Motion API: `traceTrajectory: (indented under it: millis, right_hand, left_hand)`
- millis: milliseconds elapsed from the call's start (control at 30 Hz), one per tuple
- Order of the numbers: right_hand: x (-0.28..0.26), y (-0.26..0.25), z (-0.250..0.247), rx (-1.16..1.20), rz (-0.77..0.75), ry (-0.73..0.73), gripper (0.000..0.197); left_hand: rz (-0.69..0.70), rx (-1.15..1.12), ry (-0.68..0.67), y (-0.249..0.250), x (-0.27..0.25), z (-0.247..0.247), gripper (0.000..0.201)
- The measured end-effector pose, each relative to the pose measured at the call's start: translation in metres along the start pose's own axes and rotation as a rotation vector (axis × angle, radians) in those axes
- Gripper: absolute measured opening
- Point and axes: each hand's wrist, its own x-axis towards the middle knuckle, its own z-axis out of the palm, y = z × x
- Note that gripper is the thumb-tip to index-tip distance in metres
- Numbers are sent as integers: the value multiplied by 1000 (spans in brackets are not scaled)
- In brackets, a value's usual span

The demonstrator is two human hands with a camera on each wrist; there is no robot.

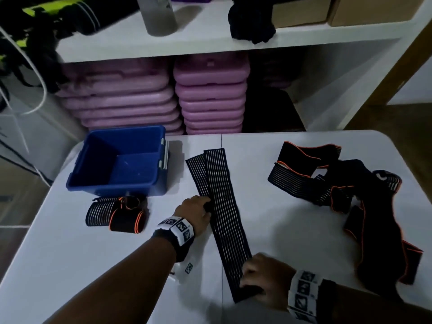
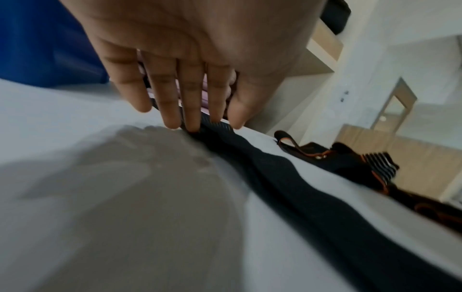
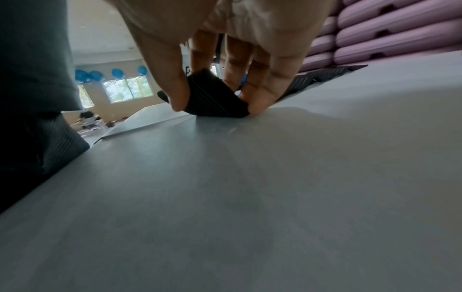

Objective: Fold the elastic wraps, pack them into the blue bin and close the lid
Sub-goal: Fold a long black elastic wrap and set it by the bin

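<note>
A long black striped elastic wrap lies stretched out on the middle of the white table. My left hand presses straight fingers on its left edge about halfway along. My right hand pinches the wrap's near end, turned over into a small fold, between thumb and fingers. The blue bin stands open and empty at the back left. Two rolled wraps with orange trim lie just in front of it.
A tangled pile of black wraps with orange edging covers the table's right side. Behind the table, a white shelf holds stacked purple cases below, and a grey bottle and cardboard boxes above.
</note>
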Motion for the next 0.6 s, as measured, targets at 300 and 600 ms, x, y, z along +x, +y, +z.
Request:
traceTrajectory:
  millis: [300,600]
  right_hand:
    - [-3,3,-6,-43,-51,-73,41]
    - [17,17,-59,309,266,70,27]
  left_hand:
    - [-266,-463,168,18,8,19,43]
    - [-318,-602,265,9,-8,23,33]
